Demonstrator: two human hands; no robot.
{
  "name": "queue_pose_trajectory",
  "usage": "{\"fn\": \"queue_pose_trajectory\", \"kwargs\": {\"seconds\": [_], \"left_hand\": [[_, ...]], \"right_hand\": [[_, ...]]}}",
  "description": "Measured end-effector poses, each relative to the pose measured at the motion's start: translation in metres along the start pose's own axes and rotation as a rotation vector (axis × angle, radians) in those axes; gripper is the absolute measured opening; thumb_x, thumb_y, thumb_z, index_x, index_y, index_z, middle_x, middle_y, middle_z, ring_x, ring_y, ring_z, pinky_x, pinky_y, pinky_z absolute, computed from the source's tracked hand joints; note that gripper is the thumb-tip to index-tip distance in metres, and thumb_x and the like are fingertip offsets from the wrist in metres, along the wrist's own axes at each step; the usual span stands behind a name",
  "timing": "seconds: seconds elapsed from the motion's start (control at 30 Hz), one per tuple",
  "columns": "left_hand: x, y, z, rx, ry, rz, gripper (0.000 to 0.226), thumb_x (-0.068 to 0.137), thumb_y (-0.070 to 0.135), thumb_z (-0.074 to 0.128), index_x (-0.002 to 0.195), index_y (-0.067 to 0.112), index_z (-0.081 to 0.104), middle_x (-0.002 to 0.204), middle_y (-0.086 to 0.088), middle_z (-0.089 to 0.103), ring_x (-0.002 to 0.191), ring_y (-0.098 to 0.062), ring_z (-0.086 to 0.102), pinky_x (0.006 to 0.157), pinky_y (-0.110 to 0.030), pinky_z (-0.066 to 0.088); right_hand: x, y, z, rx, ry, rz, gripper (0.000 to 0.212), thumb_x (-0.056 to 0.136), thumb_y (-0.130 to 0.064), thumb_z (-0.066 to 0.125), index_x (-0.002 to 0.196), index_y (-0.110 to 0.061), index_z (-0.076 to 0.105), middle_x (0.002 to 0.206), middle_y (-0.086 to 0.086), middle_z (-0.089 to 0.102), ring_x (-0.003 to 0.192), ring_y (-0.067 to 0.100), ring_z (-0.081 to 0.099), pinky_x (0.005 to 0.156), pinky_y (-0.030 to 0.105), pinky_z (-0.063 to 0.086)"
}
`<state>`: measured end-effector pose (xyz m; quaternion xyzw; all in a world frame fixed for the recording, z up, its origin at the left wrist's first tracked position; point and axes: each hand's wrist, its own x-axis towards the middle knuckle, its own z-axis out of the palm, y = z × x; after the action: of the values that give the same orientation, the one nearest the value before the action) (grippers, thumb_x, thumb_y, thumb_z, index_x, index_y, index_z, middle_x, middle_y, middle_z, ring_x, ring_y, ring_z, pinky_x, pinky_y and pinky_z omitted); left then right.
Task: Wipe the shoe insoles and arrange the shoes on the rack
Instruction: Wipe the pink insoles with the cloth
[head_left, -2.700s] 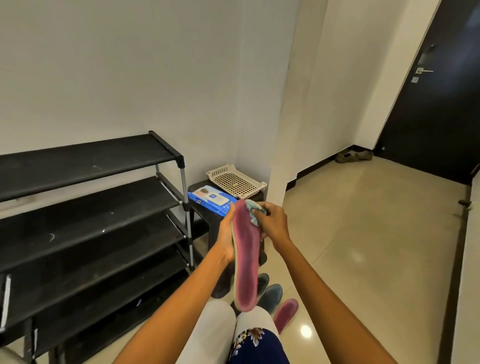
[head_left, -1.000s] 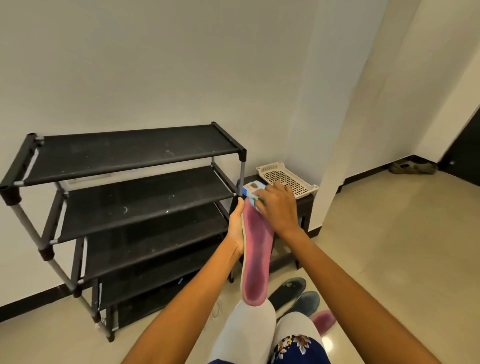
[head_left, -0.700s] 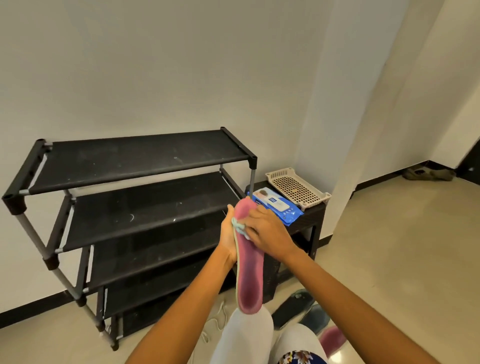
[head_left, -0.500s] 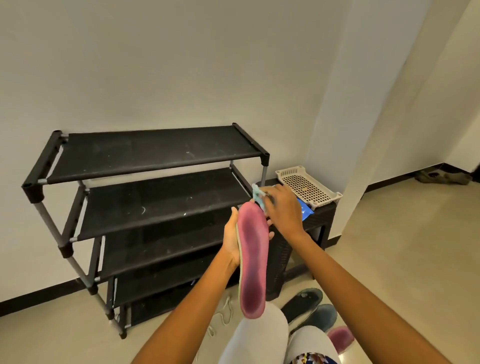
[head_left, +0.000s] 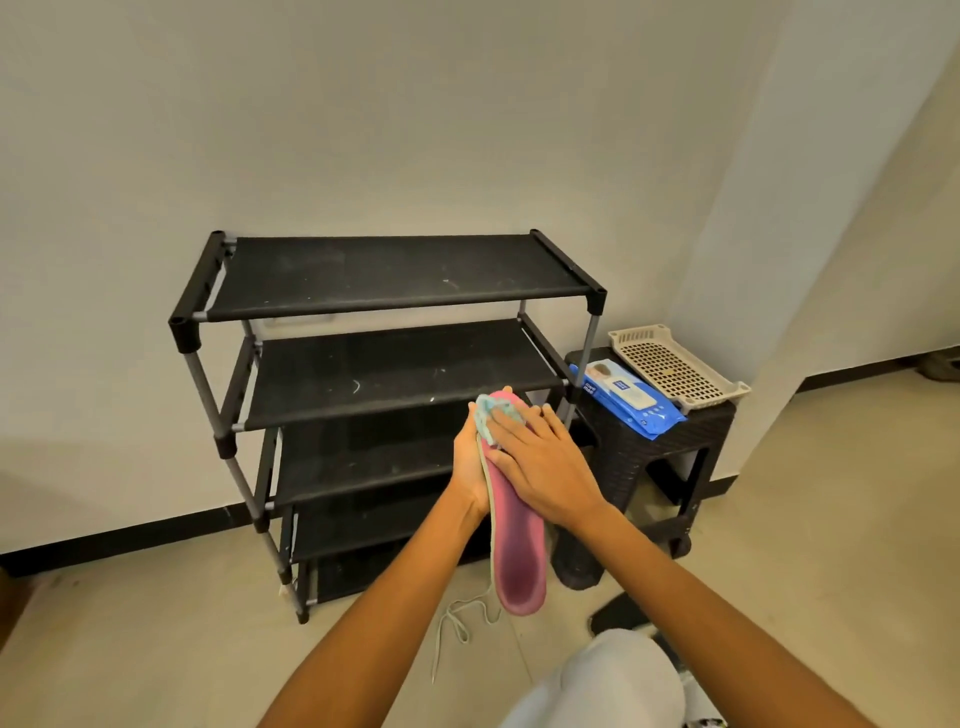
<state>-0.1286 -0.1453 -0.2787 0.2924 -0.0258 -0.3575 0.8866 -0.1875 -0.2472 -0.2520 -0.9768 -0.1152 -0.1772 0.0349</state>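
Insole (head_left: 518, 551), pink with a pale green edge, is held upright in front of the rack (head_left: 387, 364), toe end up, heel end hanging just above the floor by a loose lace (head_left: 457, 626). Left hand (head_left: 470, 467) cups it from behind, fingers wrapped round the left edge. Right hand (head_left: 540, 462) lies flat on the pink face, fingers spread, pressing a teal cloth (head_left: 493, 415) under the fingertips at the toe end. Half a second ago the right hand was pinching the cloth above the toe tip and most of the pink face was exposed; now the palm covers the upper half and the cloth sits on the surface. The view has swung left and back: the whole rack now shows, all tiers empty, where before its lower right was cut by the arms. Stool (head_left: 644, 457) stands just right of the rack, with the wipes pack (head_left: 626, 397) and a beige basket (head_left: 675, 366) side by side on top; earlier the hand hid most of the pack. A dark shoe (head_left: 615, 613) shows only partly on the floor near the knee (head_left: 608, 675), less of the footwear visible than before.
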Motion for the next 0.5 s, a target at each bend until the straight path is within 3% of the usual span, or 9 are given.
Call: {"fn": "queue_pose_trajectory", "kwargs": {"seconds": [0.07, 0.17, 0.27, 0.4, 0.5], "left_hand": [[-0.005, 0.002, 0.002, 0.029, 0.008, 0.011, 0.061, 0.093, 0.057, 0.035, 0.129, 0.013, 0.056, 0.117, -0.013, 0.064, 0.109, -0.026, 0.061, 0.100, -0.040, 0.044], [-0.008, 0.004, -0.004, -0.009, 0.011, 0.025, 0.060, 0.094, 0.059, 0.031, 0.126, 0.015, 0.058, 0.118, -0.013, 0.065, 0.110, -0.027, 0.061, 0.098, -0.041, 0.046], [-0.007, 0.004, -0.011, -0.028, 0.045, 0.033, 0.060, 0.091, 0.061, 0.034, 0.132, 0.022, 0.054, 0.132, -0.014, 0.056, 0.126, -0.032, 0.049, 0.111, -0.048, 0.031], [-0.011, 0.002, 0.002, -0.050, 0.008, 0.037, 0.057, 0.093, 0.055, 0.036, 0.109, 0.013, 0.070, 0.104, -0.013, 0.067, 0.098, -0.026, 0.063, 0.097, -0.040, 0.044], [-0.010, -0.003, 0.011, -0.027, 0.020, 0.048, 0.054, 0.095, 0.053, 0.038, 0.110, 0.009, 0.066, 0.100, -0.013, 0.066, 0.094, -0.025, 0.063, 0.091, -0.038, 0.047]], "right_hand": [[0.002, -0.002, 0.001, 0.031, -0.018, 0.111, 0.059, 0.096, -0.051, 0.015, 0.148, -0.025, 0.025, 0.155, -0.003, 0.023, 0.146, 0.017, 0.008, 0.118, 0.038, -0.006], [-0.002, -0.020, 0.000, 0.196, -0.020, 0.107, 0.062, 0.093, -0.052, 0.019, 0.148, -0.022, 0.026, 0.156, -0.001, 0.022, 0.146, 0.015, 0.007, 0.119, 0.039, 0.001], [-0.012, -0.030, -0.012, 0.398, -0.102, 0.004, 0.054, 0.096, -0.042, 0.035, 0.145, -0.019, 0.033, 0.153, -0.002, 0.030, 0.143, 0.010, 0.016, 0.119, 0.032, 0.005], [-0.002, -0.006, -0.029, 0.191, -0.143, -0.093, 0.043, 0.101, -0.032, 0.033, 0.141, -0.018, 0.040, 0.149, -0.002, 0.038, 0.139, 0.011, 0.028, 0.119, 0.033, 0.004], [0.013, -0.004, -0.036, 0.126, -0.087, 0.029, 0.038, 0.097, -0.019, 0.045, 0.134, -0.015, 0.049, 0.137, 0.003, 0.048, 0.122, 0.017, 0.048, 0.108, 0.026, 0.030]]}}
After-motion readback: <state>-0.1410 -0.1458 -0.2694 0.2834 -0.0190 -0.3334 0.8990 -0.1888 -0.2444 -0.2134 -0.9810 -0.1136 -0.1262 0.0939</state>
